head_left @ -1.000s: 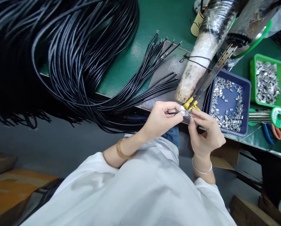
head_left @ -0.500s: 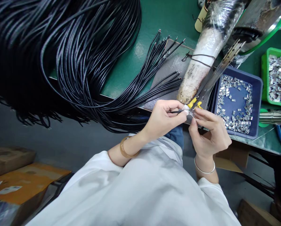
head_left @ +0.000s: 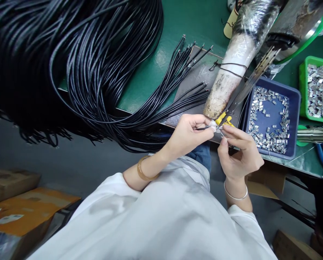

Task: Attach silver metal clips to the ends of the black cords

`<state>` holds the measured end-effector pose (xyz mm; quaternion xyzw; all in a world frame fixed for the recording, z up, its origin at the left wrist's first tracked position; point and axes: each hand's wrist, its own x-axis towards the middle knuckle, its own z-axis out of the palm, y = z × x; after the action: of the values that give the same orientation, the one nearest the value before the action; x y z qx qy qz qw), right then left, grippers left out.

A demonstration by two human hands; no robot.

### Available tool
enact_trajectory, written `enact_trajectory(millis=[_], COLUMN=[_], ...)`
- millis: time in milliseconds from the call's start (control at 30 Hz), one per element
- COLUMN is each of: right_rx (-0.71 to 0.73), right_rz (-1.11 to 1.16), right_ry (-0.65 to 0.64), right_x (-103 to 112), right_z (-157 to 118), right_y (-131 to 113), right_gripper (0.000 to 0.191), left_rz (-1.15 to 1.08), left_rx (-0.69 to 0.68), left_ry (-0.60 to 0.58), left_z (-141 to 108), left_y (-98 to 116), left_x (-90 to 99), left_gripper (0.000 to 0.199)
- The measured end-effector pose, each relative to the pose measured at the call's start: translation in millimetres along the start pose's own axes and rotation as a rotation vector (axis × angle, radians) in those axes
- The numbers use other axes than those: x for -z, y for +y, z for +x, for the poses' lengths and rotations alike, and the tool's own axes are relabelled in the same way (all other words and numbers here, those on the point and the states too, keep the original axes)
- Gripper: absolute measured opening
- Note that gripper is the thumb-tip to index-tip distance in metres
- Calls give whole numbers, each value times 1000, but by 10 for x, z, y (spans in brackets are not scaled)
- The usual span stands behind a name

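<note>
Table [head_left: 174,21] front edge | my left hand [head_left: 192,130] pinches black wire [head_left: 202,128], right hand [head_left: 241,153] pinches silver wire [head_left: 222,134] | both look light, bendy; hold near tips

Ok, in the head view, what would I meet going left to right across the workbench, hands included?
Large mass of black cables → left hand → right hand → dark blue tray → bright green tray.
</note>
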<state>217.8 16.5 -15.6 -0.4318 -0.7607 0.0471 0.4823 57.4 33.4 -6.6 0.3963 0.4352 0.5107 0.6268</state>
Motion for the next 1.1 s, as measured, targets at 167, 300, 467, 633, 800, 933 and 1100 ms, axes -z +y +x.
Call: enact_trajectory(millis=[167,300,467,633,800,933,1100], right_rx=[26,39,34,22,47,31,34], right_rz=[-21,-20,-29,-15,-68,-61,-80], right_ry=[-9,2,10,20,23,31,65], right_x=[5,-4,9,0,-22,-43,-56], right_z=[0,-27,-40,-36,-31,5,51], right_y=[-10,-9,-21,-22,26,41,-4], right_gripper=[21,20,21,24,23,21,22], left_rz=[19,1,28,16,55,102,74], left_rx=[-38,-41,12,49,-29,-59,-43], left_ry=[-9,-67,-70,-103,-76,-3,29], left_z=[-9,-25,-49,-36,-6,3,-12], left_y=[0,-8,35,40,-11,-37,-4], left_x=[19,41,54,69,37,0,-10], left_gripper=[7,5,10,11,11,11,11])
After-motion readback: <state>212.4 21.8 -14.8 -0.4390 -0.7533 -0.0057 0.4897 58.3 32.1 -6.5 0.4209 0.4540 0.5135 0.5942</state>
